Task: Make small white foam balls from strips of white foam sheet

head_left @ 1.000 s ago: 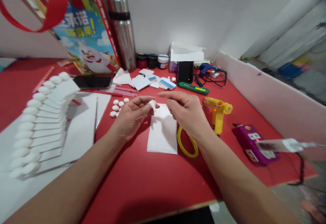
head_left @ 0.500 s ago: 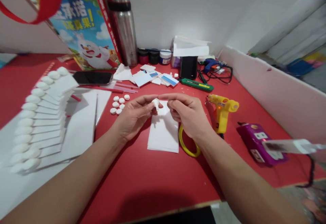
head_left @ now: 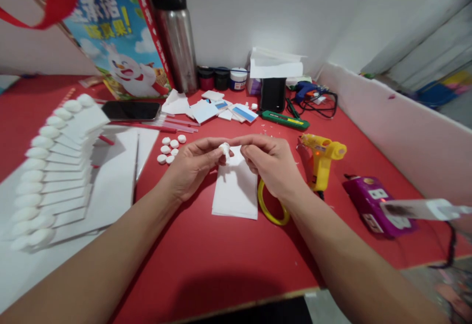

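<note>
My left hand is closed, pinching a small, white crumpled lump between thumb and fingers; its material is unclear. My right hand is also closed, its index finger reaching across to the left fingertips near the lump. Whether anything is in the right hand's curled fingers is hidden. Below both hands lies a stack of white paper. A yellow ring, perhaps a tape roll, rests partly under the right wrist. Several small white discs lie left of my left hand.
A curved white stepped model stands at left. On the right are a yellow glue gun, a purple box and a blurred clear bottle. Behind are a green cutter, a phone, a steel flask and card scraps.
The view has shifted slightly, so the objects sit a little further left and higher. Both hands keep nearly the same pose around the white lump.
</note>
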`<state>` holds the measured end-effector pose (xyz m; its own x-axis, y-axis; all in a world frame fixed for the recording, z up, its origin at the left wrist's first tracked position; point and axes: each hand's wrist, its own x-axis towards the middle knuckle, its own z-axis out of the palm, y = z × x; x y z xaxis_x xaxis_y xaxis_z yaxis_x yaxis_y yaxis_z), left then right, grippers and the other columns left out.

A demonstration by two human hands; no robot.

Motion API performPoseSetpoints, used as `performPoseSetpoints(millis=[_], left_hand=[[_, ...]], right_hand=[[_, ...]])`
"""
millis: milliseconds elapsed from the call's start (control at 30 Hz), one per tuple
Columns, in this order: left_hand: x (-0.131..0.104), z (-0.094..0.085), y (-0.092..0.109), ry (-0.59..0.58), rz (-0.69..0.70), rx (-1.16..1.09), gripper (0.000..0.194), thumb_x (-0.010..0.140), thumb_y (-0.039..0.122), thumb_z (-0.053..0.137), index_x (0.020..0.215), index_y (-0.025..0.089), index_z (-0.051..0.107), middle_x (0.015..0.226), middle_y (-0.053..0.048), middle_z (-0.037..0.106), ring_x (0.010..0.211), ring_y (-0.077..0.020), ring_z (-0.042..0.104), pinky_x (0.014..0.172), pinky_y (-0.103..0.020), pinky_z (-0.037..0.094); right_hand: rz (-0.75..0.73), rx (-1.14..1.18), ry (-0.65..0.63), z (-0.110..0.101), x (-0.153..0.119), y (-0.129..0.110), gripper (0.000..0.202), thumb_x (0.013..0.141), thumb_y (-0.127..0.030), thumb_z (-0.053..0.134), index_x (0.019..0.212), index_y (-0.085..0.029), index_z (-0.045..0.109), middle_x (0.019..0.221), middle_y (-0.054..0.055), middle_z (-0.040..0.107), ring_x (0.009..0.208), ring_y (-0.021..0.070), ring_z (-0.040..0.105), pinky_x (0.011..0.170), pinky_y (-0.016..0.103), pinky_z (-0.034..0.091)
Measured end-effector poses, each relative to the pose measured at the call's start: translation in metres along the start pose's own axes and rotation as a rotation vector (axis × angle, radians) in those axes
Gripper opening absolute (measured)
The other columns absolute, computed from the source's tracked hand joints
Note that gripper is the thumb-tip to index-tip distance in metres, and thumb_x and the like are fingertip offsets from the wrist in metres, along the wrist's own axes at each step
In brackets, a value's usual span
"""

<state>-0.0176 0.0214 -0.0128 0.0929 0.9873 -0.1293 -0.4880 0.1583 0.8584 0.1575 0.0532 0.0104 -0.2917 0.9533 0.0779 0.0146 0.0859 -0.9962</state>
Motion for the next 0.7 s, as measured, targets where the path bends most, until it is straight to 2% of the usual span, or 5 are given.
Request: performPoseSetpoints(millis=[200, 433, 700], left_hand=[[-0.0003, 0.0013, 0.0012, 0.012, -0.02, 0.019, 0.018, 0.078, 0.022, 0.082, 0.094, 0.017, 0.08, 0.076, -0.004, 0.069, 0.068, -0.0111, 0.062, 0.068, -0.023, 0.053], [0.0005, 0.0014, 0.0002, 0.02, -0.017, 0.043, 0.017, 0.077, 0.024, 0.083, 0.091, 0.015, 0.08, 0.075, -0.003, 0.068, 0.067, -0.0105, 0.061, 0.067, -0.023, 0.052], [0.0016, 0.0002, -0.0013, 0.033, 0.014, 0.076, 0.017, 0.078, 0.025, 0.082, 0.091, 0.015, 0.079, 0.079, -0.004, 0.071, 0.071, -0.0113, 0.062, 0.072, -0.024, 0.051]], right_hand=[[-0.074, -0.189, 0.004, 0.0002, -0.0017, -0.0039, 0.032, 0.077, -0.012, 0.052, 0.09, -0.014, 0.081, 0.055, -0.006, 0.053, 0.047, 0.0055, 0.033, 0.047, 0.023, 0.027], [-0.156, -0.329, 0.0, -0.0003, -0.0011, -0.0045, 0.033, 0.08, -0.011, 0.051, 0.09, -0.017, 0.082, 0.073, 0.0, 0.072, 0.059, 0.0091, 0.054, 0.055, 0.022, 0.039], [-0.229, -0.426, 0.001, -0.0002, -0.0023, -0.0016, 0.032, 0.082, -0.011, 0.052, 0.089, -0.021, 0.081, 0.072, 0.001, 0.07, 0.061, 0.0115, 0.054, 0.059, 0.026, 0.04]])
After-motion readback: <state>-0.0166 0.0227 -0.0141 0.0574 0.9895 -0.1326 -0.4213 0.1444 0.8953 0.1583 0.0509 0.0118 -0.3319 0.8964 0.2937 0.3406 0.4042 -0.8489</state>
